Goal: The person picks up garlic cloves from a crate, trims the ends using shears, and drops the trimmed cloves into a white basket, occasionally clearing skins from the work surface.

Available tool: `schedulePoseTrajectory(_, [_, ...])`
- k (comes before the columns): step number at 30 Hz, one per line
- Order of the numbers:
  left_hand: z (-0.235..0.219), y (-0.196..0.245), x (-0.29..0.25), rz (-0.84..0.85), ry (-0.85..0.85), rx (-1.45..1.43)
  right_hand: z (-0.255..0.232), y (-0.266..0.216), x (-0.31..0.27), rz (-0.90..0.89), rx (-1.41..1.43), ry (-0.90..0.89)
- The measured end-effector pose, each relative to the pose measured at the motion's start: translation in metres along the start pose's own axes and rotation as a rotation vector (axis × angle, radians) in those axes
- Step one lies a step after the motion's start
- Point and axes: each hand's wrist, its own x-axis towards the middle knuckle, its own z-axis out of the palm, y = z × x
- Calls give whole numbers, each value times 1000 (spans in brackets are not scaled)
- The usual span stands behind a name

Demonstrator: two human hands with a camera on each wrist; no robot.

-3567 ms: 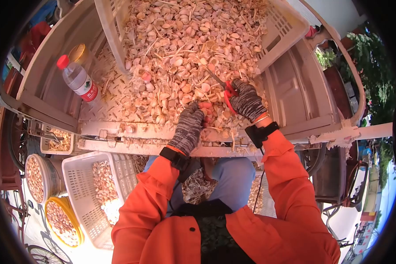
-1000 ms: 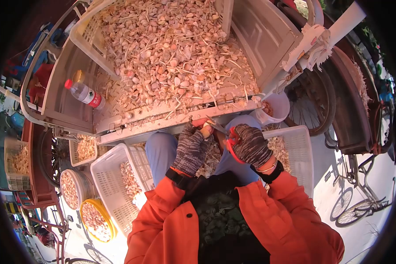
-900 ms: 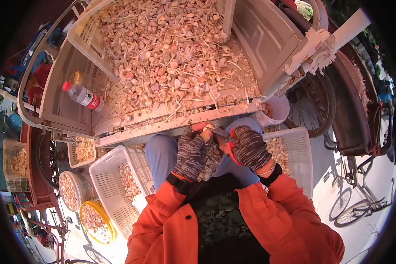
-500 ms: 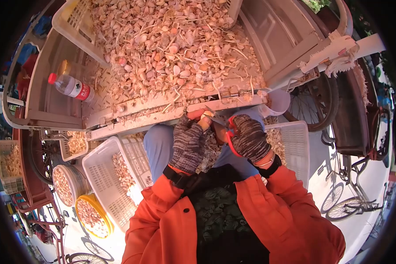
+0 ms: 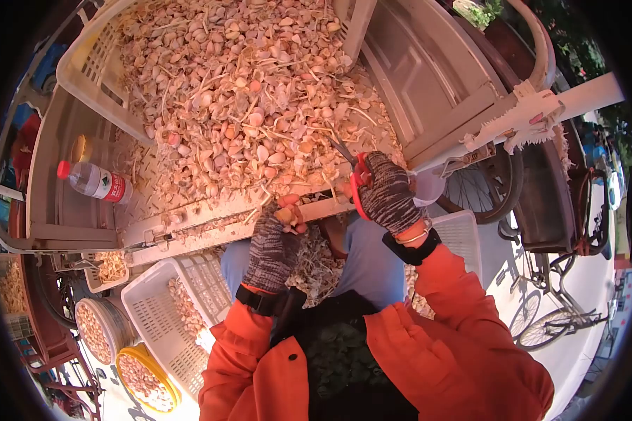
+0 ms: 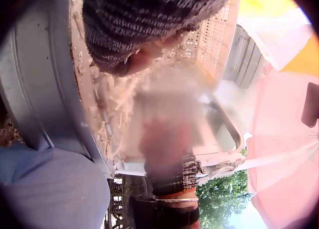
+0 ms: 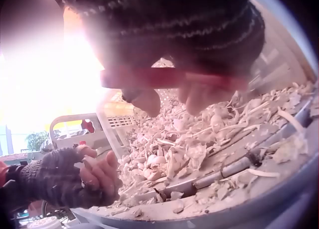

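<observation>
While left hand [image 5: 274, 247] borders edge [image 5: 189, 243], right [image 5: 392, 196] grips scissors [image 5: 357, 186].

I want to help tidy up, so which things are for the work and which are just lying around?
For the work:
- red-handled scissors, in the right hand
- garlic piece, in the left hand
- garlic pile

Probably just around:
- plastic bottle
- bicycle

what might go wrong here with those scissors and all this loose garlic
The right hand grips red-handled scissors, and the glove on the left hand, which holds garlic, leaves its fingertips bare. They might get nicked if the blades come close.

Loose scraps lie along the cart bed's lip, so a sleeve or hand could brush some off.
</observation>
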Motion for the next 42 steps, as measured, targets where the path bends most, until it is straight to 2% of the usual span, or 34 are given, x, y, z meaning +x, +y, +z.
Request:
schedulePoseTrajectory(1, [8, 6, 7, 6, 3, -4, 13, -4, 8, 57, -12, -68])
schedulePoseTrajectory(3, [18, 17, 17, 39, 44, 102, 47, 17, 11, 21, -67, -85])
schedulePoseTrajectory(4, [19, 26, 21, 4, 52, 78, 49, 15, 13, 12, -59, -85])
schedulePoseTrajectory(6, [22, 40, 29, 19, 83, 120, 49, 11, 6, 240, -7, -180])
schedulePoseTrajectory(7, [24, 45, 34, 20, 115, 154, 46, 11, 1, 244, -3, -184])
schedulePoseTrajectory(8, [26, 50, 44, 58, -3, 216, 41, 13, -7, 234, 42, -120])
schedulePoseTrajectory(9, [28, 50, 51, 72, 27, 405, 35, 17, -17, 232, 82, -55])
schedulePoseTrajectory(10, [38, 54, 58, 139, 8, 740, 37, 38, -24, 177, 63, -23])
schedulePoseTrajectory(11, [44, 55, 67, 208, -20, 1074, 33, 41, -26, 193, 60, -24])
schedulePoseTrajectory(12, [44, 53, 80, 197, -25, 1076, 28, 41, -25, 278, 256, -52])
schedulePoseTrajectory(13, [47, 50, 90, 480, -113, 1397, 24, 44, -24, 360, 455, -79])
schedulePoseTrajectory(14, [47, 46, 94, 777, -212, 1703, 25, 53, -23, 331, 516, -86])
schedulePoseTrajectory(15, [45, 41, 92, 767, -221, 1706, 25, 57, -24, 341, 517, -80])
schedulePoseTrajectory(17, [59, 36, 79, 457, -60, 1368, 21, 55, -20, 487, 1000, -95])
schedulePoseTrajectory(18, [59, 35, 74, 390, -31, 1390, 19, 51, -20, 513, 1048, -76])
schedulePoseTrajectory(19, [57, 32, 68, 398, -23, 1391, 16, 50, -18, 506, 1051, -84])
schedulePoseTrajectory(21, [50, 27, 61, 471, -96, 1697, 11, 47, -16, 544, 919, -106])
schedulePoseTrajectory(23, [51, 14, 63, 439, -113, 1755, -3, 34, -22, 530, 1030, -92])
schedulePoseTrajectory(25, [48, -2, 73, 671, -54, 2058, -17, 21, -35, 481, 1080, -204])
schedulePoseTrajectory(26, [62, -1, 71, 423, -59, 2149, -28, 15, -40, 394, 826, -401])
schedulePoseTrajectory(27, [64, -4, 74, 431, -65, 2151, -30, 4, -52, 356, 602, -431])
schedulePoseTrajectory(29, [60, -14, 84, 367, -4, 2180, -31, 11, -69, -99, 54, -321])
schedulePoseTrajectory(30, [48, -21, 87, 604, -1, 2159, -32, 17, -71, -101, 49, -315])
schedulePoseTrajectory(31, [51, -19, 83, 606, -6, 2157, -33, 20, -73, 187, 183, -259])
schedulePoseTrajectory(32, [53, -15, 79, 531, -63, 2003, -35, 22, -75, 474, 319, -196])
schedulePoseTrajectory(33, [57, -13, 76, 460, -119, 1852, -38, 23, -74, 473, 322, -189])
schedulePoseTrajectory(34, [61, -13, 66, 471, -80, 1716, -44, 20, -70, 323, 173, -168])
schedulePoseTrajectory(35, [65, -12, 56, 479, -88, 1722, -50, 17, -67, 171, 20, -147])
schedulePoseTrajectory(36, [67, -10, 46, 213, -84, 1269, -54, 16, -65, 85, 7, -116])
schedulePoseTrajectory(37, [67, -8, 37, -34, -71, 806, -58, 16, -64, 78, 13, -115])
schedulePoseTrajectory(38, [61, -6, 32, -54, -166, 732, -59, 15, -63, 66, -9, -166])
schedulePoseTrajectory(42, [67, -6, 2, -37, -152, 697, -61, 6, -65, 90, 3, -270])
